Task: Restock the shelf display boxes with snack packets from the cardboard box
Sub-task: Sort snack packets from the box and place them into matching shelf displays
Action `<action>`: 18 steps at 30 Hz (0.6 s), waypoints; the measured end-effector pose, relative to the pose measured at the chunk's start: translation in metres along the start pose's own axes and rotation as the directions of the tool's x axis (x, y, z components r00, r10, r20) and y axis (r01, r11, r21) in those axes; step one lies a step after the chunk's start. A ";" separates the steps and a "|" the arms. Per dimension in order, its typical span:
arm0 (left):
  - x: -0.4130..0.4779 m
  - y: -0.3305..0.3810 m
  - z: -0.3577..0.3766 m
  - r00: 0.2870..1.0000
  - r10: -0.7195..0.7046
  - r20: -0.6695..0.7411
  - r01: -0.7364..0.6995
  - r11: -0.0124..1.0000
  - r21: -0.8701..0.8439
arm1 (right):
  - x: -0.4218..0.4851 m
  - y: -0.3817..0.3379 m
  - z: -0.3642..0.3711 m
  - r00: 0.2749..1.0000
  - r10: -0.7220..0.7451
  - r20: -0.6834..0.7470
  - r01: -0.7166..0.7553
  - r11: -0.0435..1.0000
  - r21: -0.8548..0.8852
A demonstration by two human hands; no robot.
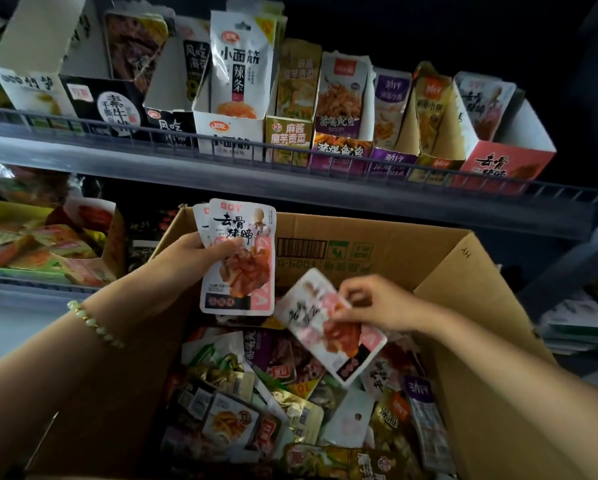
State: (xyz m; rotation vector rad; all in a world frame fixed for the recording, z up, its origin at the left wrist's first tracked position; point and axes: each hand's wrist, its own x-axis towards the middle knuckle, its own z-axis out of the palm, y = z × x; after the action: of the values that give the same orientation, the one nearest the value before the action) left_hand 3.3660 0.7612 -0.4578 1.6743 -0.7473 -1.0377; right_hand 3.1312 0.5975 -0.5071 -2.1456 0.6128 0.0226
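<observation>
An open cardboard box (463, 271) sits below the shelf, full of mixed snack packets (256, 393). My left hand (190, 258) holds a small stack of white-and-pink packets (242, 271) upright above the box's far left corner. My right hand (377, 303) pinches another white-and-pink packet (328, 337) by its upper edge, tilted just above the pile. The matching pink-and-white display box (505, 161) stands at the right end of the upper shelf, with a few packets in it.
A row of display boxes (228, 129) lines the upper shelf behind a wire rail (290, 157). The lower shelf at left holds a tray of colourful packets (41, 251). Stacked papers (581, 320) lie to the right of the box.
</observation>
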 end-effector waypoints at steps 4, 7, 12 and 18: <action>0.007 0.013 0.017 0.998 0.021 -0.055 -0.028 0.989 -0.142 | -0.023 -0.031 -0.043 0.953 0.100 -0.285 0.026 0.912 0.410; 0.011 0.019 0.039 0.996 0.059 -0.069 -0.071 0.980 -0.185 | -0.027 -0.049 -0.045 0.887 0.139 -0.439 0.173 0.783 0.597; 0.004 0.017 0.084 0.990 0.143 0.001 -0.137 0.946 -0.293 | -0.010 -0.061 -0.002 0.794 0.221 -0.566 0.206 0.778 0.593; -0.006 0.000 0.105 0.975 0.201 0.094 -0.171 0.951 -0.258 | -0.009 -0.053 0.025 0.747 0.148 -0.649 0.163 0.905 0.393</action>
State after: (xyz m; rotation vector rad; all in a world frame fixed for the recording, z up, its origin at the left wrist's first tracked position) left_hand 3.2689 0.7226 -0.4715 1.3109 -0.8013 -1.0564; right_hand 3.1511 0.6468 -0.4802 -1.6765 0.9162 -0.8580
